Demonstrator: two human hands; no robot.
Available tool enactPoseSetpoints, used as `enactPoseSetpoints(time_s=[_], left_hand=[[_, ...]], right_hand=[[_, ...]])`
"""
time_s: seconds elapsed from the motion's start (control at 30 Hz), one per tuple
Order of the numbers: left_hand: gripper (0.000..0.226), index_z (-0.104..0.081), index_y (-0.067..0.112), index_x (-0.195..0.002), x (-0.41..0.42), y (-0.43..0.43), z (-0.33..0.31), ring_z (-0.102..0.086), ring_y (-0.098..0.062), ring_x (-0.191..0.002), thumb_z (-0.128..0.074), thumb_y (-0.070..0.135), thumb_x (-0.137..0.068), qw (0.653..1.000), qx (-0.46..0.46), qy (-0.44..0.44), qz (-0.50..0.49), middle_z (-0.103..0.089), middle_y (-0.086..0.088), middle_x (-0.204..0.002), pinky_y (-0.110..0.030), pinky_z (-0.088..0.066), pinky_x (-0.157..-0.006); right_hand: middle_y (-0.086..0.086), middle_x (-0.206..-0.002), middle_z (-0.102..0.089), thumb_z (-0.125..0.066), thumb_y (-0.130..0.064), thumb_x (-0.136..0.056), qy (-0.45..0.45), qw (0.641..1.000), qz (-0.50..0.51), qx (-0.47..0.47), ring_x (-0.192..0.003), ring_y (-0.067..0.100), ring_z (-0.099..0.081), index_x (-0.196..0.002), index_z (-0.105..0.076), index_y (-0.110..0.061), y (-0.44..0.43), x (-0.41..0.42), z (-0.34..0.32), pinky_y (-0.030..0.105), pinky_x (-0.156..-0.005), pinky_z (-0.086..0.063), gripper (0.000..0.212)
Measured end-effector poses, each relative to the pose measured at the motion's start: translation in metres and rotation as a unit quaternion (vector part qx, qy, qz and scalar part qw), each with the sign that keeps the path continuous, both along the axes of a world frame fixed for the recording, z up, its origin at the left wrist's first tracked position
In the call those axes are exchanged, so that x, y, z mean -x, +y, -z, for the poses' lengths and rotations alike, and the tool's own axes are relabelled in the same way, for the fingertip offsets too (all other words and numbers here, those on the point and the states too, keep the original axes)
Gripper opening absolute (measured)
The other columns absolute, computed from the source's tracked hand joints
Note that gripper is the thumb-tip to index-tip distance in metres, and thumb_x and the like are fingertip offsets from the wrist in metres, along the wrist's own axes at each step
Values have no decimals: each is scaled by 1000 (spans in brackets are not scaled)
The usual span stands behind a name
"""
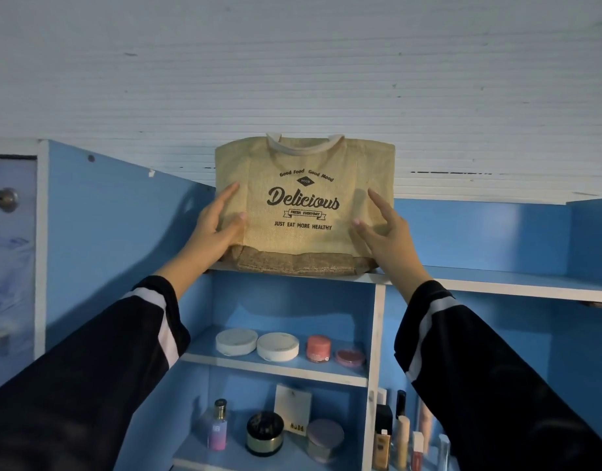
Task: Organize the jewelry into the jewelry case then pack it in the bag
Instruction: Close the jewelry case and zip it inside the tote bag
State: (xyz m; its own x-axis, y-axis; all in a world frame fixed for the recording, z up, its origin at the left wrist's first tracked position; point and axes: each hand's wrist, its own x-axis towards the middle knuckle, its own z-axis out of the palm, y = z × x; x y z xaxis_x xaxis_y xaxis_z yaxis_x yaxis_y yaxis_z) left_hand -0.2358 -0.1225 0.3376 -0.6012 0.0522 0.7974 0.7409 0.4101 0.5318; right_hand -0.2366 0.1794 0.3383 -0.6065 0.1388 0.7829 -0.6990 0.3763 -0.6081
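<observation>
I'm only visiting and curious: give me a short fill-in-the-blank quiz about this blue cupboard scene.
The largest word printed on the jute bag is ____.
The bag stands on the ____ shelf in view.
The left hand rests on the bag's ____ side.
One shelf down, two round ____ containers sit beside a pink jar.
Missing words: Delicious; top; left; white.

Head camera, sole view: worn on the person, facing forward and tilted upward, near the top shelf (496, 278) of blue shelving.
</observation>
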Motion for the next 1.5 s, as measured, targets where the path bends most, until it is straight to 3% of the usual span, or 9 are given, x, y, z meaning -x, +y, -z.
enactPoseSetpoints(time_s=[0.2,0.37,0.57,0.77,0.87,1.03,1.1,1.33,1.5], left_hand=[[59,-27,47,-148,-17,2,0,-19,5,-138,-53,27,-100,1000,-1,8,13,-24,27,-148,-26,-21,-113],[61,-26,52,-147,-44,10,0,-28,18,-116,-55,28,-99,1000,4,14,-9,-30,7,-143,-14,-23,-99],[63,-26,52,-143,-81,20,14,-27,22,-111,-56,21,-98,998,-3,66,-20,-33,3,-142,-1,-23,-89],[68,-25,58,-142,-117,26,40,-30,-17,-132,-59,20,-96,995,-7,95,-8,-33,-3,-146,-24,-29,-109],[67,-27,60,-142,-134,28,62,-29,-19,-137,-60,26,-94,997,-23,72,-6,-33,-9,-142,-37,-26,-116],[67,-29,45,-148,-158,32,110,-23,12,-131,-61,21,-95,998,-29,53,1,-30,-6,-145,-6,-20,-106],[67,-28,50,-147,-166,33,132,-25,0,-135,-60,24,-94,998,-32,45,6,-30,-6,-144,-20,-23,-113],[72,-27,66,-138,-189,33,211,-28,-15,-137,-62,21,-94,1000,-26,-11,12,-27,-1,-138,-46,-28,-118],[70,-25,69,-136,-201,29,260,-27,-23,-140,-65,32,-92,998,-18,-65,3,-25,-8,-141,-50,-32,-115]], right_hand=[[-7,-80,-31,-67,-38,-88,-1,999,32,6,-56,3,-37,-140,-40,-46,3,-23,-3,9,-50,-31,59],[8,-124,-41,-66,-31,-90,14,997,72,19,-84,-3,-48,-140,-41,-45,0,-68,-4,1,-70,-33,58],[3,-128,-37,-66,-29,-90,47,996,69,31,-93,-7,-45,-139,-40,-49,3,-122,10,15,-90,-35,59],[-1,-128,-35,-67,-26,-90,77,994,78,26,-94,-26,-37,-142,-37,-47,8,-165,35,0,-83,-31,63],[3,-129,-37,-68,-24,-89,84,993,87,15,-104,-2,-42,-140,-37,-50,10,-186,53,-3,-86,-30,65],[7,-133,-36,-70,-26,-87,69,993,91,-7,-115,13,-44,-134,-34,-60,11,-216,96,15,-103,-34,68],[7,-136,-35,-70,-27,-87,51,994,94,-8,-120,18,-42,-134,-33,-61,12,-224,118,27,-108,-35,69],[2,-127,-38,-72,-26,-84,15,995,95,-17,-109,-2,-42,-140,-35,-48,15,-238,198,-2,-95,-26,71],[3,-131,-36,-72,-28,-84,-28,994,98,-31,-119,11,-39,-135,-30,-63,13,-244,248,31,-108,-35,74]])
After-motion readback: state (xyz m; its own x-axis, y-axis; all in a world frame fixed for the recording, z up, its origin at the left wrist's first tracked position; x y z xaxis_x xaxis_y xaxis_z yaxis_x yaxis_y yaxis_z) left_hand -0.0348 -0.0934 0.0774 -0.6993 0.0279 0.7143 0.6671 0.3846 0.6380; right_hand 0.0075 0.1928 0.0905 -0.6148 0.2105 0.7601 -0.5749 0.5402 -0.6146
